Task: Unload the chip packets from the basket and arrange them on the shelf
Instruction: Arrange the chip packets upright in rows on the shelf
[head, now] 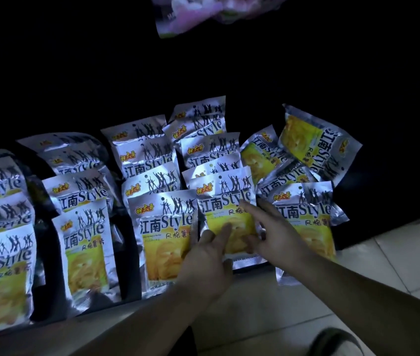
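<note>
Head view: packets in rows on dark shelf. Left hand and right hand lay straight fingers on front packet, left low, right at right edge; neither grips. Foil probably light, slick, crushable: pinch sealed edges. Basket unseen.

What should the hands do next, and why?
Probably move the right hand over to the tilted packet and straighten it. The front packet it and the left hand touch already lines up with its row; those at the right lie jumbled.
</note>
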A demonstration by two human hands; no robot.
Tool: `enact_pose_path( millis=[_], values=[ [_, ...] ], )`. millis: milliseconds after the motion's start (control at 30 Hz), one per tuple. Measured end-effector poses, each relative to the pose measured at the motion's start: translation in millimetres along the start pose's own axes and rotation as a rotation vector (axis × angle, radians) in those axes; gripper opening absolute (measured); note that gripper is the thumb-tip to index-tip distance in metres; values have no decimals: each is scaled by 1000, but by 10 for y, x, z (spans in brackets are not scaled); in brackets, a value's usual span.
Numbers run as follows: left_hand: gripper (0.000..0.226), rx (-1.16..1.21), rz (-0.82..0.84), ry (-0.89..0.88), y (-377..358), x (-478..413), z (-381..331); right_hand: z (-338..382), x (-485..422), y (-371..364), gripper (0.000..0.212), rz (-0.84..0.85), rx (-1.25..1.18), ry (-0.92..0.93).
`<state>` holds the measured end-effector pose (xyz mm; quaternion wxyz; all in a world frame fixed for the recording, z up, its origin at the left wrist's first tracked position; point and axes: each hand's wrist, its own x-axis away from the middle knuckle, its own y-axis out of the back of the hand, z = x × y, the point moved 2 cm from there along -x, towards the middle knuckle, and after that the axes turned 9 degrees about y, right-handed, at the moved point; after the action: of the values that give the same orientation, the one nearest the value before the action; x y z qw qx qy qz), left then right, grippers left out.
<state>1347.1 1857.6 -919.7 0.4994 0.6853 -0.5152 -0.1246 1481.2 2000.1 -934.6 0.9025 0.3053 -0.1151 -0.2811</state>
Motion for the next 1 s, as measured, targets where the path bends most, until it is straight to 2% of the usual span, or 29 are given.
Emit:
enact_pose_path(
  millis=[133, 200, 300, 500, 567, 667, 733, 833, 900, 1000],
  values=[
    [68, -1, 16, -46, 52, 92, -108, 14, 179, 316, 57, -179, 107, -43],
    [64, 18, 48, -73, 48, 107, -230, -71, 350, 537, 46, -274, 177, -152],
    [64, 72, 152, -123, 1, 22, -505, -293, 665, 780, 38, -324, 251, -311],
    [61, -76, 204, -204, -128, -311, -1137, -498, 835, 758, 59, -277, 195, -447],
    [68, -111, 256, -157, -271, -405, -1276, -549, 790, 747, 65, -234, 154, -497],
    [82, -118, 346, -30, -508, -480, -1340, -603, 749, 755, 65, -267, 21, -526],
    [86, 26, 376, 8, -612, -485, -1324, -620, 735, 770, 65, -302, -36, -497],
    [80, 387, 407, 48, -638, -391, -1301, -554, 761, 810, 69, -359, -65, -439],
    [64, 520, 340, 41, -579, -381, -1304, -438, 786, 865, 70, -395, -81, -390],
    [28, 711, 135, 56, -210, -382, -1289, -143, 770, 1012, 68, -462, -138, -278]
  ],
)
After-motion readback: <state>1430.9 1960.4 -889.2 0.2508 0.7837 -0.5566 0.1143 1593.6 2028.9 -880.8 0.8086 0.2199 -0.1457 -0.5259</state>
